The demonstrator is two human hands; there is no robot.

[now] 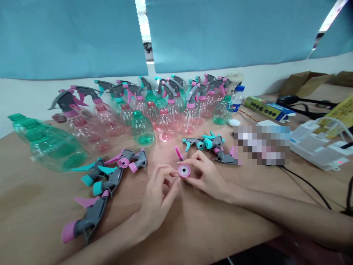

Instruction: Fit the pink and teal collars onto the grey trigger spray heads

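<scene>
- Centrally, a pink-collared spray head [184, 170] sits between the two hands, just above the near part of the tabletop [209, 228]; its open end faces the wearer, probably so the collar's inside can be seen.
- On its right, the right hand [205, 175] pinches it, thumb below and fingers above, apparently to keep it steady.
- Opposite, the left hand [160, 189] brings thumb and fingertip close together at the collar's left edge; whether they pinch it or merely touch, I cannot tell.
- Loose spray heads lie either side: a left group [92, 217] with pink or teal collars, and a right group [198, 143] beyond the right hand, seemingly set within easy reach.
- Farther out, bottles without heads stand in front, among them a green bottle [142, 129] and a clear pink bottle [166, 127]; bottles wearing heads crowd behind, perhaps to keep the two kinds apart.
- Much is unclear: the held head's body is mostly masked by fingers, the rear bottles overlap too closely to count, and the green bottles [55, 147] at far left are blurred.
- Rightward, a pixelated patch [261, 145] conceals whatever lies there, beside a clear plastic case [320, 143]; both forearms run out of frame.
</scene>
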